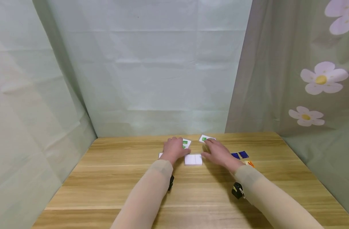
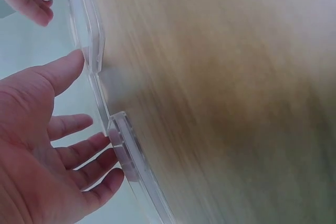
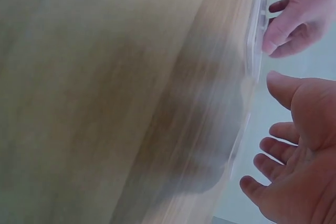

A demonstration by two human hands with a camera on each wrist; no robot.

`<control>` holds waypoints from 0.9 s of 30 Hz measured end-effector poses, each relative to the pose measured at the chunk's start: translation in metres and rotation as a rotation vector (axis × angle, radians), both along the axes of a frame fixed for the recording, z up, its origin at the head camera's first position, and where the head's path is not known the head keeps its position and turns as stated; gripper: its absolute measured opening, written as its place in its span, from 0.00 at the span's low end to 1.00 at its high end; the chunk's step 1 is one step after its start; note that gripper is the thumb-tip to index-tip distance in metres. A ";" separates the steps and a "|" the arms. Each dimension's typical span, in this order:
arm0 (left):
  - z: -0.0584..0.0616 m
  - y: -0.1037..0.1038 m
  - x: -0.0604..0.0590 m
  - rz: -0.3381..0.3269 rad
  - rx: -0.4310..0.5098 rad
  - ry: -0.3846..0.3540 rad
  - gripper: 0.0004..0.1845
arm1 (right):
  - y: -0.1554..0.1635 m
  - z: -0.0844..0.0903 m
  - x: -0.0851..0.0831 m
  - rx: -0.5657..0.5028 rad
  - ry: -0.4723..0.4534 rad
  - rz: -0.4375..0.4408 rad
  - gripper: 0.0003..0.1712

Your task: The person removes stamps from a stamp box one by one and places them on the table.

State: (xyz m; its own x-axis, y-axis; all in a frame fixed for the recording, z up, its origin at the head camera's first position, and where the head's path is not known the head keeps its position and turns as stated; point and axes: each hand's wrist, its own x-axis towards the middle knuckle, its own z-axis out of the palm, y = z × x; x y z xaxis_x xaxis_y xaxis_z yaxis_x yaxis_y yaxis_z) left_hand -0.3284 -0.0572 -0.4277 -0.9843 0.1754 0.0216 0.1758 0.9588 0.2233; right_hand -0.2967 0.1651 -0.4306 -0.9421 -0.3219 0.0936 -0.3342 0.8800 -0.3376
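My left hand point(image 1: 174, 149) reaches over several flat, clear-edged white cases, its fingers loosely bent and apart. In the left wrist view its fingertips are right at the edge of one clear case point(image 2: 137, 166), and the thumb tip is close to another clear case point(image 2: 92, 30). A case with green patches point(image 1: 187, 143) shows beyond this hand; a plain white case point(image 1: 193, 159) lies between the hands. With relaxed, spread fingers, my right hand point(image 1: 218, 153) is over the table, its fingertips overlapping a far white-and-green case point(image 1: 203, 138) in the head view.
Right of the right hand lie two small dark blue packets point(image 1: 244, 154) and an orange-and-white piece point(image 1: 250, 164), partly hidden by the forearm. The wooden table point(image 1: 105, 187) ends at a pale curtain point(image 1: 163, 79) behind; a flowered curtain point(image 1: 263, 79) hangs at right.
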 end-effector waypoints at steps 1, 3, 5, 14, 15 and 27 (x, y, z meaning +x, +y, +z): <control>0.000 0.001 0.000 0.003 -0.005 0.003 0.35 | 0.000 -0.001 -0.001 0.003 0.002 -0.003 0.39; -0.001 0.002 0.000 0.007 -0.018 0.011 0.35 | -0.001 -0.002 -0.003 0.010 0.006 -0.005 0.39; -0.002 0.003 0.001 0.012 -0.031 0.019 0.35 | -0.001 -0.003 -0.005 0.016 0.006 -0.008 0.39; -0.002 0.006 0.001 0.031 -0.004 0.048 0.30 | -0.002 -0.007 -0.007 0.012 -0.002 -0.013 0.40; -0.002 0.006 0.001 0.032 0.000 0.052 0.28 | -0.002 -0.007 -0.006 0.012 0.000 -0.011 0.40; -0.006 0.008 -0.006 0.019 0.051 0.069 0.23 | -0.001 -0.008 -0.002 -0.002 0.023 0.007 0.38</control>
State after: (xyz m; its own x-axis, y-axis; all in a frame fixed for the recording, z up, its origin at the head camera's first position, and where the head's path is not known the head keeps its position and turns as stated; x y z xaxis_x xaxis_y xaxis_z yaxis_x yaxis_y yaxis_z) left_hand -0.3345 -0.0491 -0.4338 -0.9833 0.1537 0.0978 0.1743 0.9498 0.2599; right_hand -0.2989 0.1640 -0.4391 -0.9374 -0.3284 0.1157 -0.3481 0.8768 -0.3316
